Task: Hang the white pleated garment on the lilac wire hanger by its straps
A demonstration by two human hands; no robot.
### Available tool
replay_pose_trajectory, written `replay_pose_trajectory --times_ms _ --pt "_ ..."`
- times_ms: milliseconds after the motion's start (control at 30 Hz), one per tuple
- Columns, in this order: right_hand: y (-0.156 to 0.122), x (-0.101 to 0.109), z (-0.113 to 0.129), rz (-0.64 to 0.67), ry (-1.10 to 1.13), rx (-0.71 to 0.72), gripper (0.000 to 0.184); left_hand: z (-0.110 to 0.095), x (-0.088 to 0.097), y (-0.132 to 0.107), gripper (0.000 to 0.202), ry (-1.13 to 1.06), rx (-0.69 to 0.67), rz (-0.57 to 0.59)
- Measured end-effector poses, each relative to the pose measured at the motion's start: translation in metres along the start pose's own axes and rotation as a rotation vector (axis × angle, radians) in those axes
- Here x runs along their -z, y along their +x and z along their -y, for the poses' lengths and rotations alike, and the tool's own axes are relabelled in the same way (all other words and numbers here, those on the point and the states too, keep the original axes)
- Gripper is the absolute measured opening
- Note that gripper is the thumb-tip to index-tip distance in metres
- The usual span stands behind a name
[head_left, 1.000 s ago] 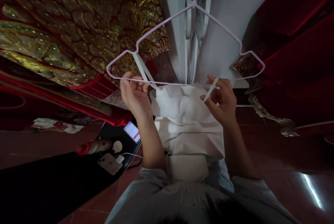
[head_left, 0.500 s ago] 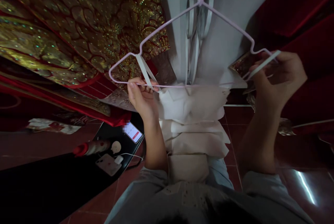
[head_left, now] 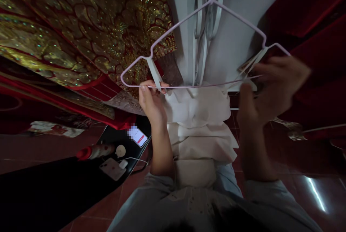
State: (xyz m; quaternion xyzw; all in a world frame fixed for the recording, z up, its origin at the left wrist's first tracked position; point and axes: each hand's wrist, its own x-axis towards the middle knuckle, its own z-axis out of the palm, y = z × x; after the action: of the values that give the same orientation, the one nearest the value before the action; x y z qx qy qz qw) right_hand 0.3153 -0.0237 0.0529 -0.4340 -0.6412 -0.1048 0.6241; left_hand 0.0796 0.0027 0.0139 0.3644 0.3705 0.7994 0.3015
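Note:
A pale pink wire clothes hanger (head_left: 180, 22) spans the space in front of me. My left hand (head_left: 154, 100) is closed on its bottom bar near the left corner, fingers behind and thumb in front. One white strap (head_left: 154, 71) loops over the hanger's left notch and passes by those fingers. On the right, another strap (head_left: 258, 59) lies in the right notch. Below the bar hangs a cream ruffled garment (head_left: 200, 107) in several tiers. Blurred by motion, my right hand (head_left: 278, 88) is beside the hanger's right end, thumb and fingers apart, with nothing visibly held.
A gold sequined red garment (head_left: 108, 26) hangs at the left, red cloth (head_left: 319, 55) at the right. Behind the hanger is a pale wall (head_left: 235, 37) with linked white hangers (head_left: 201, 44). A black table (head_left: 67, 181) at lower left bears a lit phone (head_left: 137, 137), another phone (head_left: 112, 170) and a bottle (head_left: 98, 152).
The right strap went from around my right fingers into the hanger's right notch. My right hand let go and moved left. The hanger and my left hand shifted slightly right.

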Motion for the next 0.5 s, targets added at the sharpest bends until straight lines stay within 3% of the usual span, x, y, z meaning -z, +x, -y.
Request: replay_pose_trajectory --times_ms 100,167,267,367,500 --pt "-0.023 -0.014 0.010 0.474 0.183 -0.161 0.046 0.003 0.000 -0.004 0.047 0.014 0.019 -0.024" --pt "-0.037 -0.024 0.009 0.617 0.225 -0.252 0.050 0.004 0.007 -0.006 0.047 0.036 0.039 -0.006" --pt "-0.049 -0.034 0.004 0.490 0.222 -0.289 0.043 -0.004 0.021 -0.011 0.053 0.155 0.113 0.120" --pt "-0.055 -0.042 0.003 0.425 0.260 -0.277 0.039 -0.028 0.027 -0.014 0.052 0.280 0.154 0.270" --pt "-0.059 -0.051 0.007 0.454 0.267 -0.303 0.040 -0.065 0.017 -0.004 0.029 0.137 0.096 0.283"
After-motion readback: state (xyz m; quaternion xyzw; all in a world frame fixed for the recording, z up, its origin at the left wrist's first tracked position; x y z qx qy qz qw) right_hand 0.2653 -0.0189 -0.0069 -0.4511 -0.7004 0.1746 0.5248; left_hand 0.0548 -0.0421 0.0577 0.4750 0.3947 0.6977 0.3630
